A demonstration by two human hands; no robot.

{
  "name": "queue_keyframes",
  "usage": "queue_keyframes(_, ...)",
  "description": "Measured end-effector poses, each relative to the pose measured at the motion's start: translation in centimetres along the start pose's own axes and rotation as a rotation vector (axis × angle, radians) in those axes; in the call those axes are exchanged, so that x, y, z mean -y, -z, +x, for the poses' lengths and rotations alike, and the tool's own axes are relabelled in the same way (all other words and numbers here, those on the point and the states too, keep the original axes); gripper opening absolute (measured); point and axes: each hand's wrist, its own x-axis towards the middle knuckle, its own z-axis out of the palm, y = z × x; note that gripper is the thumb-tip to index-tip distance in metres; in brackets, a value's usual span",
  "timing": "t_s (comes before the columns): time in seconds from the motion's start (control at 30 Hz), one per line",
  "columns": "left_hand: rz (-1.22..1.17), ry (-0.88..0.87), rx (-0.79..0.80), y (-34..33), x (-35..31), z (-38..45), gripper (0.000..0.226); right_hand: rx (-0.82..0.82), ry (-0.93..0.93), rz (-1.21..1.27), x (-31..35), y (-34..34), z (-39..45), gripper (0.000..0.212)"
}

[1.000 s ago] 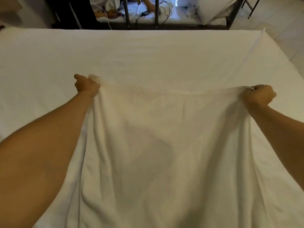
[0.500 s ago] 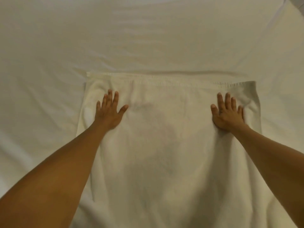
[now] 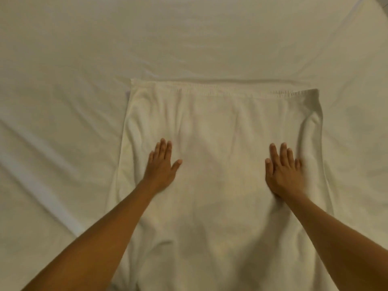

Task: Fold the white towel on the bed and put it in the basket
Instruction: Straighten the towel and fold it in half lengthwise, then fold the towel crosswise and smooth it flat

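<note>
The white towel (image 3: 222, 164) lies spread on the bed (image 3: 63, 80), its hemmed far edge squared off across the sheet and its near part running out of view at the bottom. Both palms are down on it. The left hand (image 3: 161, 166) rests flat toward the towel's left side, fingers straight and close together, thumb out. The right hand (image 3: 282, 171) rests flat toward the right side, fingers likewise straight. Neither grip is closed on the cloth; both are spread and pressing, nothing pinched or held.

To my eye this is the smoothing step, flattening the layer before another fold. The far edge looks doubled, though I cannot say for sure how many layers lie there. Some creases show near the bottom of the towel and along its right border.

The next move, I'd judge, calls for taking hold of two corners or one side edge and carrying it over evenly so the edges meet, keeping the soft cloth from bunching.

Counting: one towel, one bed, two hands. No basket shows from here, so where the towel must go is unseen.
</note>
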Motion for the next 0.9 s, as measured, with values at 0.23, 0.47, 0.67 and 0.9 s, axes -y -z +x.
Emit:
queue_keyframes(0.23,0.119,-0.049,0.078,-3.0,1.4,-11.1,0.097,0.052,0.046,-0.044,-3.1,-1.9,-9.9,0.06)
queue_keyframes(0.47,0.073,0.035,0.057,-3.6,1.4,-19.5,0.11,0.105,0.007,-0.067,-4.6,-3.5,-21.3,0.073)
queue_keyframes(0.67,-0.091,0.208,0.037,-5.6,2.0,-26.7,0.098,0.078,-0.077,-0.056,-6.9,-4.3,-27.4,0.069)
queue_keyframes(0.9,-0.342,0.319,-0.111,-6.0,2.0,-28.4,0.081,-0.052,-0.288,0.299,-8.9,-3.6,-28.4,0.064)
